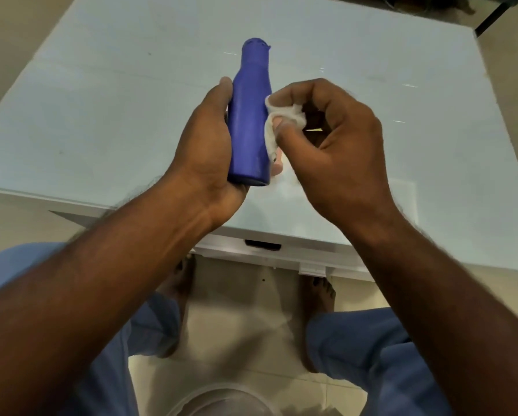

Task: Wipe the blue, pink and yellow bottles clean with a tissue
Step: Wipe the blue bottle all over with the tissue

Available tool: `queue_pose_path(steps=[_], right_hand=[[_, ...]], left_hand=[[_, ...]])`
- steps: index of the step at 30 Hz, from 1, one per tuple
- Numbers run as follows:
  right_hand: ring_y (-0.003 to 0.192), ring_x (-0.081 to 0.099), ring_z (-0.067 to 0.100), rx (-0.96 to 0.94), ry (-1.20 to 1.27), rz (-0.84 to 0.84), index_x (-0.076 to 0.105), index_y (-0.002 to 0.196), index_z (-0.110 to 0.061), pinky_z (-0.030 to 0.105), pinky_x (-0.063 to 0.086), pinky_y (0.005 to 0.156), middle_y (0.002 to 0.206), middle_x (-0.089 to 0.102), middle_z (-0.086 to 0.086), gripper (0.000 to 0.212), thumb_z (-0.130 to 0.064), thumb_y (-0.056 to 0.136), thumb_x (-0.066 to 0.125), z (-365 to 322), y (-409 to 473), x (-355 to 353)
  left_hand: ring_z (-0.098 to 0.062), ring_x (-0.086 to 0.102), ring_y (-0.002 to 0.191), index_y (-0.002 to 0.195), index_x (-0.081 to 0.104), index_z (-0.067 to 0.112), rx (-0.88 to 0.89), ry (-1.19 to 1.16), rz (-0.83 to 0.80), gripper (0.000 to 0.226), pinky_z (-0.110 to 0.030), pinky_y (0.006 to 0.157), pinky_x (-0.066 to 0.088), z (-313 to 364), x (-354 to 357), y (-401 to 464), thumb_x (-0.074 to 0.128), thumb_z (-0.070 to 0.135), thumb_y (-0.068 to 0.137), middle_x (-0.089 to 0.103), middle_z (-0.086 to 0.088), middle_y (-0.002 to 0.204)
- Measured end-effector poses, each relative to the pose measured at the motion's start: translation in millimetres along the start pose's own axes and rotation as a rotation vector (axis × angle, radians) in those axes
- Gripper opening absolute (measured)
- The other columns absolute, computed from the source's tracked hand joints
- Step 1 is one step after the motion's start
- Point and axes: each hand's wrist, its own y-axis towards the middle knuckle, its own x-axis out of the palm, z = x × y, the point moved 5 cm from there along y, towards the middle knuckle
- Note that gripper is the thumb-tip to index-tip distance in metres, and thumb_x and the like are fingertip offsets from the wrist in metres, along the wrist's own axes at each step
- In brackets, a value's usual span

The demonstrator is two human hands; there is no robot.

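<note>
The person sits at a white table (pixel 101 121) with a pale, glossy top and holds both hands above it, near the front edge. The left hand (pixel 205 163) grips the blue bottle (pixel 249 124) around its lower body; the thumb lies along the left side of the bottle, and the tips of the fingers show a little on the right side, near the bottom. The bottle is lifted off the table and tilts slightly away from the person, with its blue cap (pixel 255 49) pointing to the far side of the table. The right hand (pixel 338 151) has its fingers curled, and it pinches a small crumpled white tissue (pixel 281 115) between the thumb and the fingertips. The tissue is pressed against the right side of the bottle, about the middle of its body, and a part of it hangs down along the bottle. Only the blue bottle can be seen; the pink and yellow bottles are not in view. Under the table edge, the person's knees in blue trousers (pixel 368 349) and two bare feet stand on a beige tiled floor (pixel 239 319). At the bottom edge of the view there is a round transparent container (pixel 221 400), but it is blurred and I cannot tell more about it.
</note>
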Motion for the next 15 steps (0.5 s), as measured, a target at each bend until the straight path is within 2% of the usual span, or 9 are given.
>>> queue_pose_path(steps=[3, 6, 10, 12, 15], right_hand=[[0.089, 0.069, 0.015, -0.051, 0.003, -0.032, 0.074, 0.103, -0.011, 0.032, 0.06, 0.073, 0.099, 0.072, 0.001, 0.016, -0.007, 0.089, 0.07, -9.0, -8.8, 7.5], [0.085, 0.066, 0.015, -0.149, -0.011, -0.111, 0.075, 0.1, -0.007, 0.021, 0.056, 0.07, 0.095, 0.07, 0.006, 0.016, -0.002, 0.085, 0.072, -20.9, -19.0, 20.1], [0.09, 0.068, 0.015, -0.07, -0.047, -0.017, 0.074, 0.106, -0.01, 0.034, 0.061, 0.075, 0.1, 0.07, -0.001, 0.015, -0.009, 0.091, 0.071, -5.7, -5.0, 8.7], [0.088, 0.067, 0.013, -0.035, -0.063, 0.034, 0.072, 0.104, -0.01, 0.035, 0.061, 0.074, 0.097, 0.067, -0.004, 0.014, -0.008, 0.091, 0.069, -0.4, -2.4, 5.0], [0.085, 0.064, 0.018, -0.139, -0.058, -0.011, 0.072, 0.097, -0.006, 0.037, 0.056, 0.073, 0.094, 0.068, 0.002, 0.016, 0.001, 0.083, 0.07, -17.5, -14.7, 15.2]], left_hand=[[-0.02, 0.07, 0.075, 0.12, 0.064, 0.011, -0.005, -0.036, 0.001, 0.045, -0.033, 0.066, 0.059, 2.8, -1.5, 2.8, 0.043, 0.046, 0.1, 0.071, -0.005, 0.089], [-0.02, 0.07, 0.078, 0.115, 0.066, 0.009, -0.021, -0.08, 0.002, 0.048, -0.035, 0.068, 0.059, 5.5, -4.6, 6.1, 0.043, 0.048, 0.1, 0.071, -0.006, 0.091], [-0.017, 0.071, 0.076, 0.12, 0.064, 0.016, 0.021, -0.001, 0.023, 0.042, -0.032, 0.065, 0.058, 0.7, -3.5, 2.9, 0.044, 0.046, 0.1, 0.073, -0.002, 0.089], [-0.015, 0.071, 0.073, 0.122, 0.063, 0.017, 0.035, 0.02, 0.023, 0.039, -0.031, 0.063, 0.058, -0.8, -1.7, 2.3, 0.045, 0.045, 0.1, 0.072, -0.001, 0.088], [-0.017, 0.069, 0.071, 0.109, 0.065, 0.012, 0.0, -0.011, 0.013, 0.042, -0.033, 0.067, 0.058, 1.9, -1.1, 3.4, 0.044, 0.047, 0.1, 0.069, -0.003, 0.079]])
